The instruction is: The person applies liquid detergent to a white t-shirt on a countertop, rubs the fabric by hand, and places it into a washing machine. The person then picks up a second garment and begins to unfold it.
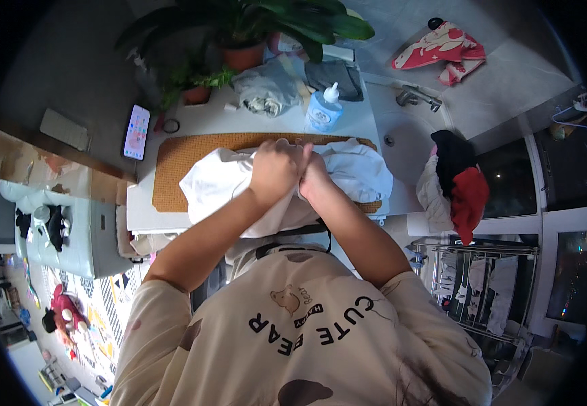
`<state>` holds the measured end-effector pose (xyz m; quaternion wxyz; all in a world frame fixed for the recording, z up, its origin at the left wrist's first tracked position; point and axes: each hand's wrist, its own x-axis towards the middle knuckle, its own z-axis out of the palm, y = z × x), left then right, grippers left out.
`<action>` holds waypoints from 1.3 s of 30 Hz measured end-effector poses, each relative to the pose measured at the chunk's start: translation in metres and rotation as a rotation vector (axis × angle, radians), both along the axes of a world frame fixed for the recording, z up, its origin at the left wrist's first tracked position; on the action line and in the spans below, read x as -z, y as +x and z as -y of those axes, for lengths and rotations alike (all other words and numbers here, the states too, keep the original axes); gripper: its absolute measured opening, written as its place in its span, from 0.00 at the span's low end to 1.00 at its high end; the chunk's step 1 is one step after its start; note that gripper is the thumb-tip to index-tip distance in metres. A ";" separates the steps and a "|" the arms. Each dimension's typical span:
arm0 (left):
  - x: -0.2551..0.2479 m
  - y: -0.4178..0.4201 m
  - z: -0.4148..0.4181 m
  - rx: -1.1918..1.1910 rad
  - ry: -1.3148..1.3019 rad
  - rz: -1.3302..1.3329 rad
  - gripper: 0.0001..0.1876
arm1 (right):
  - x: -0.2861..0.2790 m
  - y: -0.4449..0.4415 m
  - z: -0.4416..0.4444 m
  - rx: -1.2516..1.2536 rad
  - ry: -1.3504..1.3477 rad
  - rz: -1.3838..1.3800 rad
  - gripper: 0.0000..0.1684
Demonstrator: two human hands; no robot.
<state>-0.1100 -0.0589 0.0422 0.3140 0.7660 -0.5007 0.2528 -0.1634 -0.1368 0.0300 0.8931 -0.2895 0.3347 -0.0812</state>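
A white cloth garment (217, 175) lies bunched over a brown woven mat (172, 175) on the white counter before me. My left hand (277, 167) is curled into a fist on the cloth, touching my right hand (315, 172). Both hands appear to grip a fold of the garment between them; the fingertips are mostly hidden. More of the white fabric (359, 170) spreads to the right of my hands, while its front part hangs over the counter's edge towards me. Just beyond the mat stands a clear bottle of blue liquid (324, 111) with a white nozzle.
Right of the counter is a washbasin (405, 147) with a metal faucet (418, 97); clothes (456, 182) hang over its edge. Behind are bundled cloth (268, 86) and potted plants (243, 53). A lit phone (137, 133) is at left. A person in red (65, 314) is on the floor.
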 end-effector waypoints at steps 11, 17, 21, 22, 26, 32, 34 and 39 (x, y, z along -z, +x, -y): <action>-0.007 0.005 -0.005 -0.338 0.229 -0.161 0.20 | 0.014 0.006 -0.002 -0.265 -0.406 -0.247 0.20; -0.007 -0.008 -0.005 -0.321 0.099 -0.140 0.22 | 0.003 -0.006 -0.008 -0.264 -0.395 -0.201 0.26; -0.007 -0.030 0.011 -0.145 -0.077 0.000 0.21 | 0.012 -0.002 0.015 -0.068 0.272 0.118 0.26; -0.010 -0.025 0.009 -0.202 -0.009 -0.038 0.21 | 0.016 -0.007 0.012 -0.165 0.020 0.070 0.23; -0.013 -0.014 0.003 -0.272 0.078 -0.127 0.22 | 0.009 -0.002 0.005 -0.189 -0.205 -0.078 0.20; -0.015 0.013 0.005 -0.276 0.246 -0.134 0.20 | 0.028 0.008 -0.001 -0.164 -0.343 -0.238 0.21; -0.018 -0.011 0.009 -0.082 0.047 -0.035 0.20 | 0.036 0.004 0.011 -0.042 0.099 0.093 0.24; -0.003 0.030 -0.001 -0.285 0.340 -0.408 0.26 | 0.007 0.001 0.001 -0.119 -0.153 -0.073 0.28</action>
